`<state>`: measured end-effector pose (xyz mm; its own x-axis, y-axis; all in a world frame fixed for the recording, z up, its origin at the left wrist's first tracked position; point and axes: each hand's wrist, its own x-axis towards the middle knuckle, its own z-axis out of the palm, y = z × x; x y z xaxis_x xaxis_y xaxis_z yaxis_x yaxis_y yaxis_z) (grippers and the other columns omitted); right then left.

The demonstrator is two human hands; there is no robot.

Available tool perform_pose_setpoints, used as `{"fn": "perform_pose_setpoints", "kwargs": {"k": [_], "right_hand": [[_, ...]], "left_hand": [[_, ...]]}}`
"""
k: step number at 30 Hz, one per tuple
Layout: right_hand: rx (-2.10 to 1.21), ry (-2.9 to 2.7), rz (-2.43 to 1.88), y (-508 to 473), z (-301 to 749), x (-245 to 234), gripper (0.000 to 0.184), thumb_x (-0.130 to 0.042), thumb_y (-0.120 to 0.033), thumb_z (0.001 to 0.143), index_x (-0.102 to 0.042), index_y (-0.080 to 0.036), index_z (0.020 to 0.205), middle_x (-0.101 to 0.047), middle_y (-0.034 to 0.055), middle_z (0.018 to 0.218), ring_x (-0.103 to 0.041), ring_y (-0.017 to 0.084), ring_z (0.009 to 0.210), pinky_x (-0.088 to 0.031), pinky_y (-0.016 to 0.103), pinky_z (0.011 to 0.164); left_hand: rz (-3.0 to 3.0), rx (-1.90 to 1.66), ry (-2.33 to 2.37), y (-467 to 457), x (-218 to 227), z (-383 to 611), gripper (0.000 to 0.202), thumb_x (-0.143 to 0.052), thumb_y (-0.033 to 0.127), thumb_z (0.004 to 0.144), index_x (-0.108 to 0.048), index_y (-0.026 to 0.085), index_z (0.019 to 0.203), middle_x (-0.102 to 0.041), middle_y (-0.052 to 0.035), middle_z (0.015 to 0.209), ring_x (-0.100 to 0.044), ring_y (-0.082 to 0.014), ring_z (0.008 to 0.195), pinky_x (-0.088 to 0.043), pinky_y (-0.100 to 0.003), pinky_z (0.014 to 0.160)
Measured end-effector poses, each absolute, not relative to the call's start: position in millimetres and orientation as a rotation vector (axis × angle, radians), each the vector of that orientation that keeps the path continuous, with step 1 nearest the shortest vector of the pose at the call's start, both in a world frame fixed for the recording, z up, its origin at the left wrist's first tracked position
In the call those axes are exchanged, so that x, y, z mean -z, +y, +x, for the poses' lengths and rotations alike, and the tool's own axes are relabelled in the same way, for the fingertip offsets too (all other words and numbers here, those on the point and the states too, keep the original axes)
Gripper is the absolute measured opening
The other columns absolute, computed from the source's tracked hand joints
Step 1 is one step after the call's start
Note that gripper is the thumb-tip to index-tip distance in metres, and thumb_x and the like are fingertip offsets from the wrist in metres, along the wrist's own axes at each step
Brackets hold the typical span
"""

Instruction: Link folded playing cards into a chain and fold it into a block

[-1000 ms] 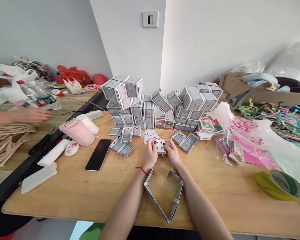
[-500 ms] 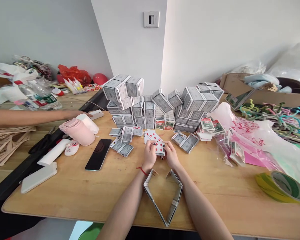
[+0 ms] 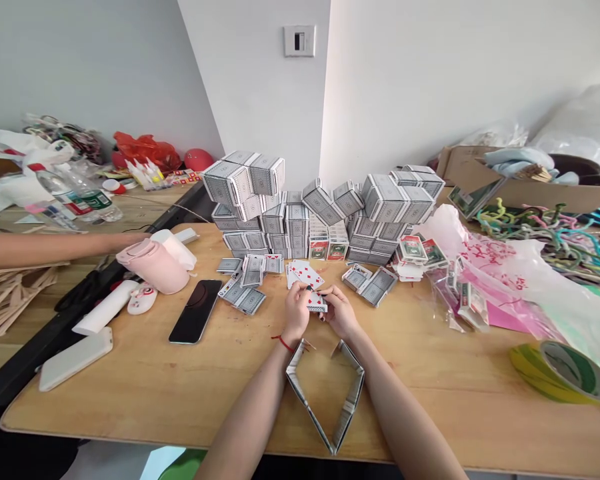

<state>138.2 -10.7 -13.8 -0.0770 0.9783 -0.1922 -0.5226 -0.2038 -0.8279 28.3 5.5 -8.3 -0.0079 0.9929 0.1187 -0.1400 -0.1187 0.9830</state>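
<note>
The left hand (image 3: 297, 312) and right hand (image 3: 339, 313) meet at the centre of the frame, both pinched on one red-pip card (image 3: 316, 302) held face up just above the table (image 3: 145, 393); with a grip on each side the card can be bent or creased between them, though the fingers hide whether a fold is started. Just above the hands lies a small spread of face-up cards (image 3: 303, 273), close enough to draw from. Below the hands, between the forearms, a frame of folded cards (image 3: 326, 393) lies in a pointed, open-topped shape, parked near the table edge where the wrists pass either side of it. Behind, in the middle of the frame, card boxes (image 3: 300, 213) are stacked against the wall, out of the working patch. Loose face-down cards (image 3: 243, 293) sit left of centre beside a phone (image 3: 196, 311) and a pink case (image 3: 153, 265). At the left edge another person's arm (image 3: 55, 245) reaches in toward the case. A roll of tape (image 3: 565, 370) sits at lower right.
</note>
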Motion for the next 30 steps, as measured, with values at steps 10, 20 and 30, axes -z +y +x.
{"fn": "perform_pose_setpoints", "kwargs": {"k": [10,20,30], "right_hand": [[-1.579,-0.646,-0.912,-6,144,15,0.02,-0.068,-0.032,0.064,-0.06,-0.019,0.076,-0.062,-0.0019,0.065,-0.057,0.011,0.054,-0.048,0.022,0.052],[-1.561,-0.742,-0.939,-5,147,23,0.026,-0.072,-0.036,0.059,-0.06,-0.016,0.07,-0.064,0.0012,0.062,-0.061,0.014,0.054,-0.051,0.028,0.056],[-1.391,-0.871,-1.039,-5,139,29,0.03,-0.07,-0.042,0.059,-0.059,-0.016,0.072,-0.065,0.0018,0.064,-0.063,0.016,0.057,-0.053,0.031,0.06]], "left_hand": [[1.316,-1.327,1.053,9,17,24,0.013,-0.051,0.028,0.076,-0.055,0.017,0.082,-0.053,0.001,0.068,-0.045,-0.0096,0.056,-0.035,-0.02,0.05],[1.312,-1.322,1.148,11,12,20,0.024,-0.057,0.031,0.072,-0.062,0.017,0.091,-0.064,-0.007,0.087,-0.059,-0.0174,0.08,-0.044,-0.029,0.072],[1.222,-1.275,1.13,13,16,22,0.024,-0.062,0.03,0.068,-0.061,0.014,0.086,-0.064,-0.0079,0.087,-0.059,-0.0178,0.083,-0.044,-0.028,0.072]]}}
